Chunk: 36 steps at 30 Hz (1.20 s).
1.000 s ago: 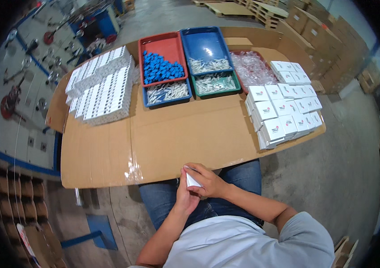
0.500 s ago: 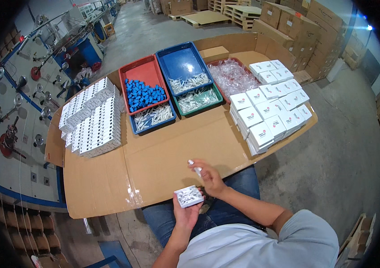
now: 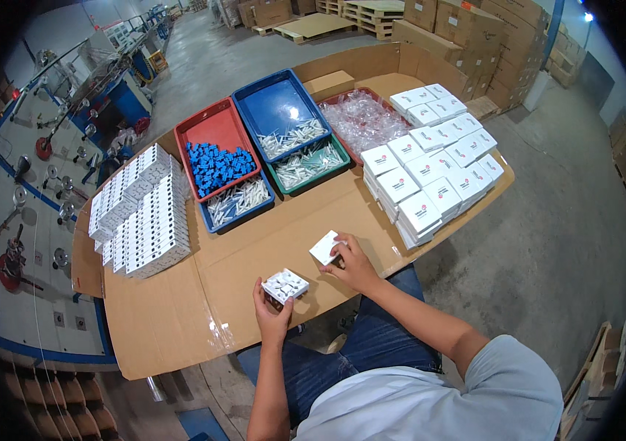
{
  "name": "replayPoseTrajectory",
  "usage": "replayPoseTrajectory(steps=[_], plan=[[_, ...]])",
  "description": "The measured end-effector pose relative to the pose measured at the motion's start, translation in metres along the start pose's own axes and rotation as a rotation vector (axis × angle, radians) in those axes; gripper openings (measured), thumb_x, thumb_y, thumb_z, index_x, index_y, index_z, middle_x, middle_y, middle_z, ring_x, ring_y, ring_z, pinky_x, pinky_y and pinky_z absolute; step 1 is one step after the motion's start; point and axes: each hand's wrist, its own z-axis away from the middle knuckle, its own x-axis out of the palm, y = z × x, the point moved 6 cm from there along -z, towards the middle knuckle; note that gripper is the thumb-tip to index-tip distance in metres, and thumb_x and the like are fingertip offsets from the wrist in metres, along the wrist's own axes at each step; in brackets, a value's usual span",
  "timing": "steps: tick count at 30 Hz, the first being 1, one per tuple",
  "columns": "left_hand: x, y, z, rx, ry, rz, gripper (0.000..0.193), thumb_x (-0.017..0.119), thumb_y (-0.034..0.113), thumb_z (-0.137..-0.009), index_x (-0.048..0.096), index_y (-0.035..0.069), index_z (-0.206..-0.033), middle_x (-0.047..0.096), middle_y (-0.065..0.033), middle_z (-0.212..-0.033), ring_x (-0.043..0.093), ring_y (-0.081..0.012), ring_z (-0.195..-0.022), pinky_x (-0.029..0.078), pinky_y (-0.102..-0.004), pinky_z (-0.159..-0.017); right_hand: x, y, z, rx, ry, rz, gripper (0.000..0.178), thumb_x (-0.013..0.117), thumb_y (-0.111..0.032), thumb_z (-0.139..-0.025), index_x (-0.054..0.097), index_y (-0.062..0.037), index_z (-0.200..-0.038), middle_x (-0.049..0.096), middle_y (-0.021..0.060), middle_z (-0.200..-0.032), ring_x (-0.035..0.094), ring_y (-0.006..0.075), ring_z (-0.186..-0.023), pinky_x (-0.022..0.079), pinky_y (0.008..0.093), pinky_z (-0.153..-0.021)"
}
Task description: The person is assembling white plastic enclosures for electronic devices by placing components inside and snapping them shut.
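Observation:
My left hand (image 3: 274,317) is closed round a small white plastic box (image 3: 285,284), its upper face showing recesses and small parts too fine to make out. Just right of it and a little farther away, my right hand (image 3: 357,269) grips a flat white square cover (image 3: 324,248) by its right edge, fingers on top. The cover's plain face is turned up and tilted. Box and cover are apart, both over the near part of the cardboard-topped table (image 3: 247,253).
Stacked white units (image 3: 144,213) stand at left, printed white boxes (image 3: 430,180) at right. Between them are a red tray (image 3: 206,125) of blue pieces, a blue tray (image 3: 276,103) and a green tray (image 3: 305,187) of white pegs, another blue tray (image 3: 233,229), and clear plastic bags (image 3: 364,125).
My left hand has carried the box leftward and farther over the table. My right hand has moved forward, and the cover it holds has swung from edge-on to face-up.

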Motion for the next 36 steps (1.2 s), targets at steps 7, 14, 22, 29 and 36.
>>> replayPoseTrajectory(steps=[7,14,22,29,36], plan=[[-0.02,-0.014,-0.007,0.173,-0.073,-0.833,0.104,0.082,0.031,-0.074,0.03,0.001,-0.159,0.043,-0.0227,-0.154,0.033,-0.0387,-0.147,0.017,-0.0514,-0.122,0.004,0.005,0.006,-0.292,0.012,0.503,0.032,0.08,-0.035,-0.086,0.069,-0.0069,-0.099,0.056,0.0146,-0.132,0.049,0.0373,-0.132,0.029,0.0689,-0.113],[-0.008,-0.003,-0.008,0.139,0.014,-0.913,0.11,0.083,0.045,-0.075,0.029,-0.002,-0.159,0.04,-0.0234,-0.158,0.035,-0.0365,-0.148,0.02,-0.0521,-0.121,-0.057,-0.031,-0.097,-0.102,0.013,0.445,0.021,0.068,-0.023,-0.092,0.071,-0.0047,-0.101,0.068,0.0193,-0.113,0.066,0.0397,-0.11,0.051,0.051,-0.096],[0.005,0.007,-0.012,0.134,0.047,-0.999,0.116,0.087,0.055,-0.069,0.035,-0.002,-0.155,0.045,-0.0211,-0.153,0.04,-0.0355,-0.144,0.024,-0.0521,-0.119,-0.19,0.034,-0.327,0.166,0.093,0.941,0.027,0.062,-0.01,-0.09,0.074,-0.0061,-0.114,0.073,0.0226,-0.114,0.071,0.04,-0.107,0.057,0.0498,-0.091],[-0.002,0.003,-0.013,0.064,0.055,-1.085,0.118,0.084,0.06,-0.069,0.035,-0.002,-0.156,0.045,-0.0205,-0.152,0.04,-0.0346,-0.144,0.024,-0.0534,-0.12,-0.248,0.091,-0.404,0.169,0.073,1.076,0.024,0.063,-0.005,-0.087,0.075,-0.0038,-0.107,0.072,0.0264,-0.112,0.069,0.0408,-0.109,0.056,0.0497,-0.092],[0.004,0.007,-0.017,0.106,0.048,-1.06,0.114,0.086,0.055,-0.068,0.038,-0.003,-0.153,0.047,-0.023,-0.149,0.042,-0.0393,-0.14,0.026,-0.054,-0.117,-0.225,0.12,-0.447,-0.01,-0.013,1.011,0.02,0.06,-0.004,-0.086,0.074,-0.0055,-0.101,0.074,0.0224,-0.107,0.07,0.0401,-0.103,0.055,0.0453,-0.089]])
